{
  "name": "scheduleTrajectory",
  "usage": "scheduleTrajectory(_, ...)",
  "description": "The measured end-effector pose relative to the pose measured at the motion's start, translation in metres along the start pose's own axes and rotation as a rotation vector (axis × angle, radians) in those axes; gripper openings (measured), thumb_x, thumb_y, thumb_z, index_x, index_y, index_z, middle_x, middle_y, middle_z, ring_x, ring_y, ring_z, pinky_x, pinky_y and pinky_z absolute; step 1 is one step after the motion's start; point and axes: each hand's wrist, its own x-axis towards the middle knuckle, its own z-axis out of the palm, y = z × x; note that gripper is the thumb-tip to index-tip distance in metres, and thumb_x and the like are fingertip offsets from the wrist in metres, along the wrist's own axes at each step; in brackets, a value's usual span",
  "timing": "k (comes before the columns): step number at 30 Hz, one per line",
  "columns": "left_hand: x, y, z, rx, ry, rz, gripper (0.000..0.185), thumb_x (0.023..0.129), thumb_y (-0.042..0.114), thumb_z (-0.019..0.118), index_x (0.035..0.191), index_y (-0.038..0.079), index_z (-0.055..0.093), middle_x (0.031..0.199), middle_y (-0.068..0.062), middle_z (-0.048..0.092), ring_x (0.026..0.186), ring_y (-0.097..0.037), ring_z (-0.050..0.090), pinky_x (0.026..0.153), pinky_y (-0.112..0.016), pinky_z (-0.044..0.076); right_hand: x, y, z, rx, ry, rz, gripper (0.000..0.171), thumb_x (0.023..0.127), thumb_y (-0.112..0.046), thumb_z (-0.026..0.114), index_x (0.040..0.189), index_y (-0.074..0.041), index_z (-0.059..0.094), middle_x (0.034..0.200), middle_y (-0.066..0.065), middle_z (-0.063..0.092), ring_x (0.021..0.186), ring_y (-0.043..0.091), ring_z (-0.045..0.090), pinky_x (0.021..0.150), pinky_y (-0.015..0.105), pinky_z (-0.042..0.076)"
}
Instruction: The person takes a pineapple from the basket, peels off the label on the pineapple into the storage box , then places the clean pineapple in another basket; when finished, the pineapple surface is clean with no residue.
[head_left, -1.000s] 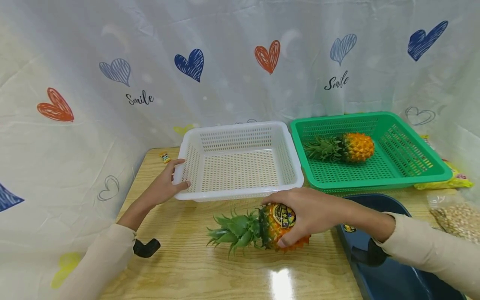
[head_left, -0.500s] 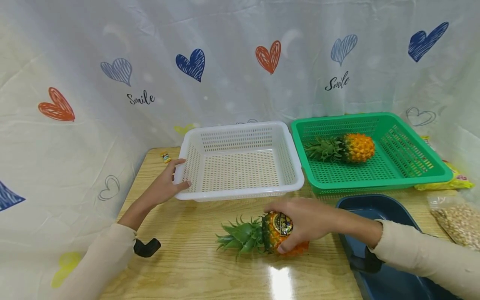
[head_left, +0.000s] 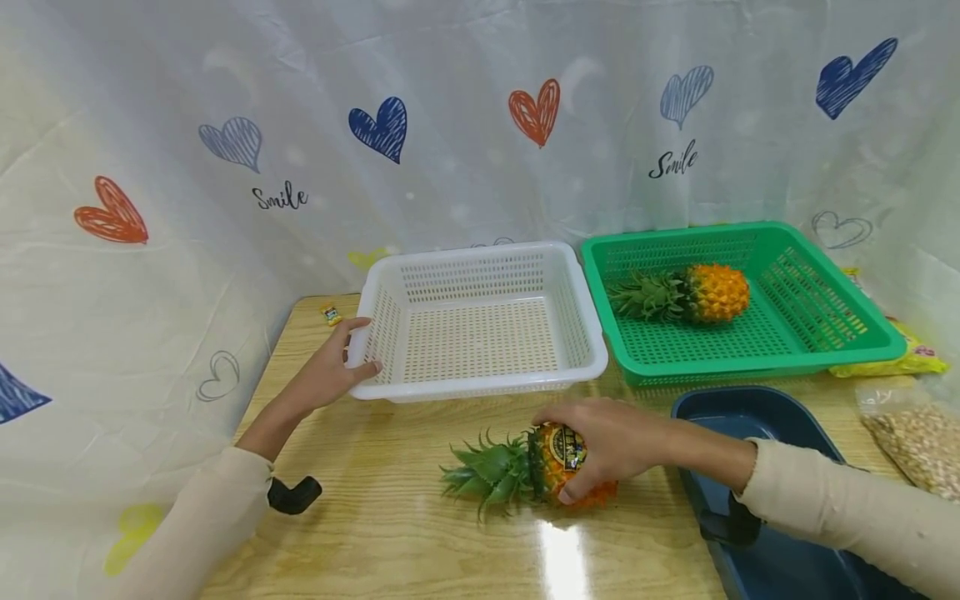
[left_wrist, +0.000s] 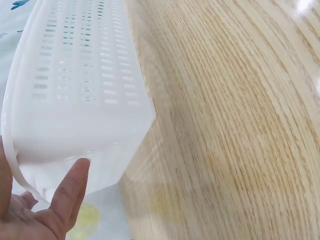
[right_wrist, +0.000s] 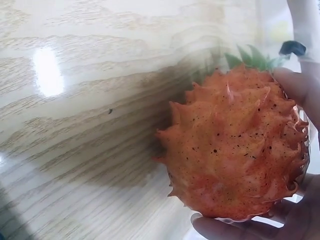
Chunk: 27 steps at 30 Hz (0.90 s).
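My right hand (head_left: 611,446) grips an orange pineapple (head_left: 551,467) from above, thumb on the near side and fingers over the far side. A dark label shows on its skin, and its green leaves point left. In the right wrist view the spiky base of the pineapple (right_wrist: 235,145) faces the camera, close over the wood. My left hand (head_left: 335,364) holds the left rim of a white plastic basket (head_left: 480,387), thumb over the rim. The left wrist view shows fingers (left_wrist: 72,192) against the outside of the basket wall.
A green basket (head_left: 750,367) holding a second pineapple (head_left: 716,293) stands at right. Under my right forearm lies a dark blue bin (head_left: 795,550). A bag of beige pieces (head_left: 915,433) and a yellow packet (head_left: 892,362) lie far right; a small wrapped sweet (head_left: 331,315) lies left.
My right hand and the pineapple have moved slightly toward me and down, with the leaves shifting right. My left hand and the white basket have stayed in place.
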Motion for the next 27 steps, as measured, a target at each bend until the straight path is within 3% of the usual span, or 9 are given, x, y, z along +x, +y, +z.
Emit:
scheduleTrajectory(9,-0.002,0.003,-0.001,0.025,0.015,0.029,0.082,0.098,0.021,0.066,0.159,0.004,0.013,0.144,-0.030,0.038,0.122,-0.048,0.055,0.083,-0.043,0.056,0.001,-0.003,-0.001,-0.020,-0.022,0.014,0.090,0.070,-0.053,0.088,0.145,-0.020,0.051,0.119,-0.002,0.062,0.097,0.016,0.061,0.071,0.037,0.051)
scheduleTrajectory(13,-0.004,0.004,-0.002,0.081,0.048,0.029,0.081,0.099,0.023,0.066,0.158,0.001,0.016,0.152,-0.031,0.024,0.131,-0.052,0.044,0.088,-0.052,0.055,0.002,-0.003,-0.001,-0.039,-0.022,0.012,0.090,0.070,-0.054,0.087,0.145,-0.020,0.050,0.120,-0.003,0.063,0.100,0.018,0.062,0.073,0.040,0.051)
scheduleTrajectory(18,-0.011,0.009,-0.007,0.148,0.144,0.056,0.079,0.100,0.027,0.064,0.157,-0.003,0.018,0.157,-0.035,0.005,0.140,-0.059,0.027,0.101,-0.068,0.041,0.004,-0.002,0.001,-0.041,-0.020,0.013,0.090,0.071,-0.054,0.086,0.146,-0.020,0.050,0.117,-0.003,0.062,0.095,0.016,0.061,0.070,0.037,0.051)
scheduleTrajectory(23,-0.023,0.023,-0.008,0.151,0.283,0.104,0.074,0.099,0.029,0.065,0.154,-0.002,0.026,0.157,-0.032,0.014,0.141,-0.054,0.029,0.106,-0.068,0.034,0.003,-0.002,0.002,-0.040,-0.017,0.013,0.090,0.071,-0.054,0.086,0.146,-0.019,0.050,0.126,0.001,0.062,0.105,0.023,0.062,0.076,0.042,0.052)
scheduleTrajectory(27,-0.034,0.037,0.001,0.115,0.327,0.165,0.070,0.098,0.028,0.067,0.151,0.000,0.032,0.154,-0.027,0.026,0.140,-0.048,0.034,0.109,-0.064,0.034,0.002,-0.002,0.001,-0.036,-0.019,0.013,0.091,0.072,-0.054,0.086,0.147,-0.019,0.049,0.135,0.005,0.060,0.117,0.030,0.060,0.085,0.050,0.051)
